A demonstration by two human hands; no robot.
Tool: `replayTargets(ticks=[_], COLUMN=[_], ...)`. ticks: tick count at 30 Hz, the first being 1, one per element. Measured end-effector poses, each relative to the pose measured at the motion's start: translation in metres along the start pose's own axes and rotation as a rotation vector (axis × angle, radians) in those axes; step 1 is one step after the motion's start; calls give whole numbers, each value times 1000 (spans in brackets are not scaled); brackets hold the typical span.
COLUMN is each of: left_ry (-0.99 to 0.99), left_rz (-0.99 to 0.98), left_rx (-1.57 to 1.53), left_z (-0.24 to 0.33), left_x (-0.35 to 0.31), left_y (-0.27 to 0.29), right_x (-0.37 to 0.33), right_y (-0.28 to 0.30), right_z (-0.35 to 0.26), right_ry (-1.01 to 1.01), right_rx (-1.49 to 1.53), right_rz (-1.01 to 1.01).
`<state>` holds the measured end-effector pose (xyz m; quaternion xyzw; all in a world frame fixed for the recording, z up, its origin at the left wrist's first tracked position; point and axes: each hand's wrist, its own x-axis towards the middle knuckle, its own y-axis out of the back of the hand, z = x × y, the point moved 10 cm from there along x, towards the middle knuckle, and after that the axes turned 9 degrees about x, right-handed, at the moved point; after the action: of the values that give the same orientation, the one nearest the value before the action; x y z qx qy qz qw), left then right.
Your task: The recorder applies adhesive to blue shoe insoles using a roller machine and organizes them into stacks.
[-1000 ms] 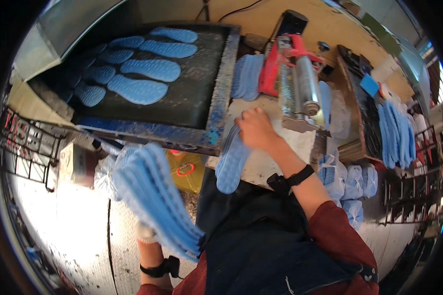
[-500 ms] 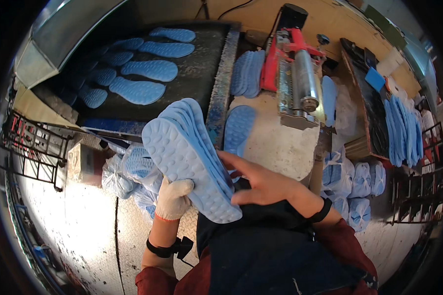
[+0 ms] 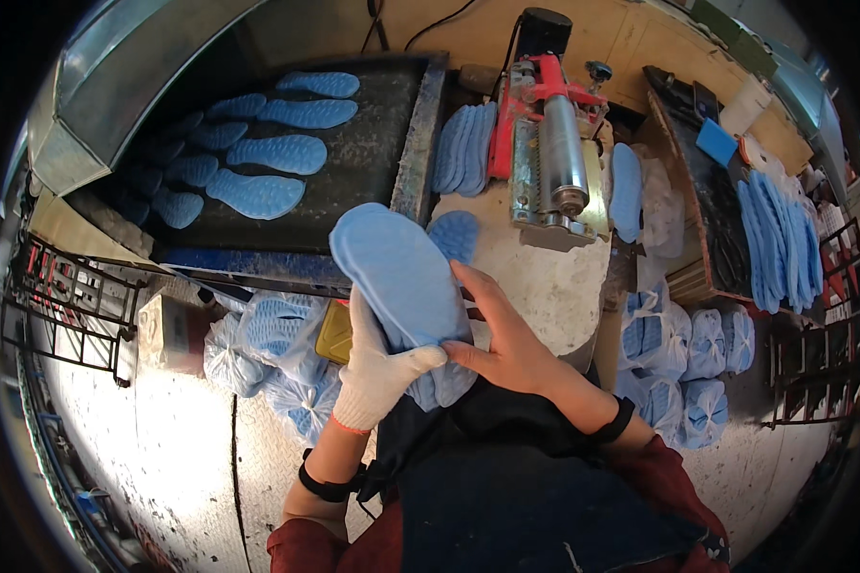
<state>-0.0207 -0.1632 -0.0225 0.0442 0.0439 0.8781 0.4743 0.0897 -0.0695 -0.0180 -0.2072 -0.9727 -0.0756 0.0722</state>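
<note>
Both my hands hold a bundle of blue insoles (image 3: 397,277) in front of my body. The top insole shows a smooth face, and the bundle's near end hangs below my thumbs. My left hand (image 3: 377,368), in a white knit glove, is closed round the bundle's left side, its thumb across the front. The bare right hand (image 3: 508,334) grips the right edge, with fingers along the side and thumb tip near the left thumb. Just beyond the bundle, a single insole (image 3: 454,234) lies partly hidden on the pale tabletop (image 3: 535,286).
Several insoles (image 3: 277,153) lie spread on a black conveyor belt (image 3: 368,134) at the far left. A roller machine (image 3: 566,143) with a red frame stands beside an insole stack (image 3: 463,148). Bagged insoles (image 3: 301,396) sit below; more insoles (image 3: 779,239) stand at right.
The bundle has turned from its bumpy face to a smooth one and now points more away from me. My right hand has gone from loosely beside it to gripping its edge.
</note>
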Motion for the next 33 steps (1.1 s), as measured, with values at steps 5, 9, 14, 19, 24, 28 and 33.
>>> replayTargets(ticks=[5,9,14,19,24,28,33], left_ry=[84,109,74,131,207,230,145], left_rz=[-76,-71,-33,-57,-35,-68,-248], left_rx=[-76,-54,42,-160,-277,-241,305], left_z=[-11,-15,-16,-26,-29,-26,-13], left_x=[-1,-2,-3,-4,-8,-7,3], left_y=[-9,-8,-5,-2,8,11,1], right_x=[-2,0,-1,-9,-46,-103,-113], right_y=[12,12,7,11,60,153,203], right_z=[29,29,44,61,107,163,103], right_ry=[-212,-184,-298,-351,-492,-635,-391], right_rx=[276,514,413,1098,875,376,-830], right_rz=[121,155,48,126,140,446,600])
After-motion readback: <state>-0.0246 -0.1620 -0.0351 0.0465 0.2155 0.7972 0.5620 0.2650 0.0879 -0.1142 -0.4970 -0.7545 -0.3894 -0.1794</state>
